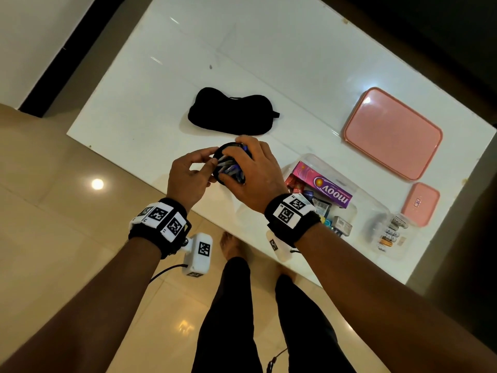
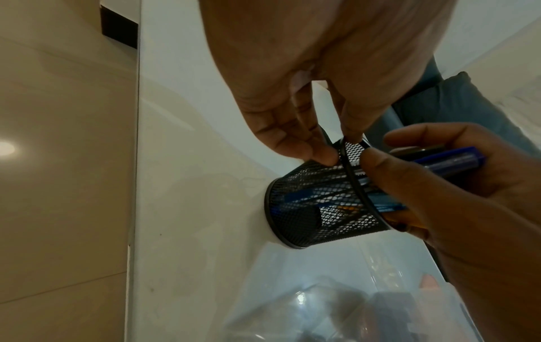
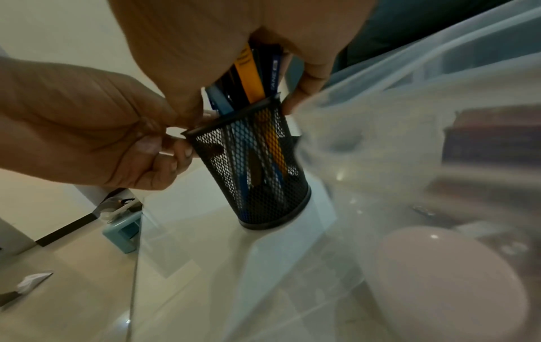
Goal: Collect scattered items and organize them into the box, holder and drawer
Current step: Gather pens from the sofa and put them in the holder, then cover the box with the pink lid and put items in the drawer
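A black mesh pen holder (image 1: pixel 223 150) (image 2: pixel 316 208) (image 3: pixel 257 175) stands upright on the white table (image 1: pixel 150 103), near its front edge. My left hand (image 1: pixel 212 157) pinches the holder's rim between thumb and fingers (image 2: pixel 322 157) (image 3: pixel 175 143). My right hand (image 1: pixel 236 168) comes from above and grips a bundle of blue, black and yellow pens (image 1: pixel 228 166) (image 2: pixel 456 159) (image 3: pixel 249 76). Their lower ends sit inside the holder. A black eye mask (image 1: pixel 231 114) lies just behind the hands.
Right of the holder stands an open clear plastic box (image 1: pixel 317 160) with a pink Moov carton (image 1: pixel 328 187) and several small items. A small clear box (image 1: pixel 400 254) holds batteries. Two pink lids (image 1: pixel 392 133) (image 1: pixel 421 203) lie at the right. My legs are below the table edge.
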`<act>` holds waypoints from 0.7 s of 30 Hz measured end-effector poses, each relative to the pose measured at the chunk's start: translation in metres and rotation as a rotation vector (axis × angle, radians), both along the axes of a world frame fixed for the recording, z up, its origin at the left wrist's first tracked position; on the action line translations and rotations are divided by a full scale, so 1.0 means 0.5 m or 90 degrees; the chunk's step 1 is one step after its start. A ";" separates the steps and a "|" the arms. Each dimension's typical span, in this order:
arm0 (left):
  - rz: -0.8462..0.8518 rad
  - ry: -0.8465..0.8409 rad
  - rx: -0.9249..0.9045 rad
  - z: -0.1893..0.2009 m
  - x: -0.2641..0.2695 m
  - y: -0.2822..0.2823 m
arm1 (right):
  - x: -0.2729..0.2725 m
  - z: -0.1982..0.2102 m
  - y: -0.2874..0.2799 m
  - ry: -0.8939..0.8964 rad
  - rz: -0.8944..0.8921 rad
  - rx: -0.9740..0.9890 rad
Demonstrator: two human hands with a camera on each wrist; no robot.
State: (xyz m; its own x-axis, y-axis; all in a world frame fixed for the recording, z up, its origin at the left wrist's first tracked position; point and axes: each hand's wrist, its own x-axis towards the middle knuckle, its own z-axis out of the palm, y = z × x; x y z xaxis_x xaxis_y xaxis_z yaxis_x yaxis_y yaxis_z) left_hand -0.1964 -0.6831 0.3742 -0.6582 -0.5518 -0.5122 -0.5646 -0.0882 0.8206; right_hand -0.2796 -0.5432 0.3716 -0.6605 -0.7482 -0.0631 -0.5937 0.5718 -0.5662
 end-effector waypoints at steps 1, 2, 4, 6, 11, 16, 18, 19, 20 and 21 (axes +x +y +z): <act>-0.004 -0.004 -0.004 0.001 0.000 0.000 | 0.000 0.005 0.004 -0.017 -0.003 0.003; -0.008 -0.007 -0.007 0.001 0.000 0.001 | -0.001 0.012 0.009 -0.036 -0.007 0.000; -0.006 -0.012 -0.018 0.001 0.003 0.004 | 0.001 0.028 0.023 -0.087 -0.023 -0.019; 0.013 -0.017 -0.026 0.001 0.009 0.009 | -0.001 0.046 0.046 -0.126 -0.057 -0.036; 0.131 -0.050 0.045 0.002 0.046 0.052 | -0.012 0.077 0.140 -0.173 -0.201 -0.117; 0.062 -0.109 0.067 0.004 0.092 0.148 | -0.031 0.096 0.280 -0.182 -0.373 -0.132; -0.011 -0.113 0.039 0.003 0.105 0.196 | -0.035 0.094 0.351 -0.164 -0.416 -0.108; -0.050 -0.110 0.015 0.004 0.108 0.219 | -0.037 0.094 0.388 -0.156 -0.442 -0.092; -0.093 -0.106 -0.009 0.007 0.107 0.248 | -0.039 0.094 0.432 -0.152 -0.479 -0.077; -0.128 -0.097 -0.034 0.012 0.106 0.272 | -0.043 0.094 0.471 -0.148 -0.519 -0.064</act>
